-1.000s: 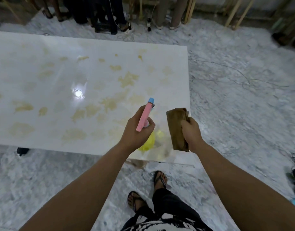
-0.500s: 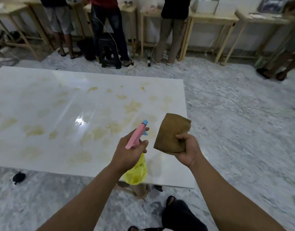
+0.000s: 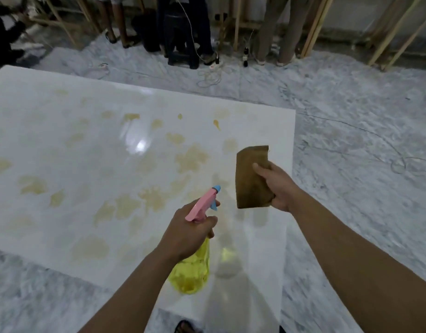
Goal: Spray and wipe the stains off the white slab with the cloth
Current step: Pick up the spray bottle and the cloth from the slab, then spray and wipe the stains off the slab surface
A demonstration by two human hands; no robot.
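- The left hand (image 3: 186, 233) holds a spray bottle (image 3: 195, 255) over the near part of the white slab (image 3: 75, 145). Its grip is tight around the neck of the bottle, with the fingers curled round it.
- The bottle has a yellow see-through body, a pink top and a small blue tip. The tip points away from the person, out over the slab.
- One finger of the left hand lies by the blue trigger under the pink top. It is hard to tell if it is pressing.
- The right hand (image 3: 278, 188) holds a brown cloth (image 3: 250, 179) up in the air, just to the right of the bottle. Its grip is clamped on the cloth, thumb on the front and fingers behind.
- The cloth is folded flat and stands up tall. It does not touch the slab.
- The slab is big, white and shiny. It lies low over the floor (image 3: 351, 140), and a bright spot of light shows on it.
- Lots of yellow-brown stains (image 3: 190, 159) are spread over the slab. Many sit just past the bottle tip, and more run off to the left.
- The floor is grey and white like marble. Thin wires (image 3: 375, 140) trail across it on the right.
- At the far side stand the legs of a few people (image 3: 274, 32), near wooden table legs (image 3: 313, 27) and a dark stool (image 3: 180, 44).
- A sandal toe (image 3: 184, 326) shows at the bottom edge.
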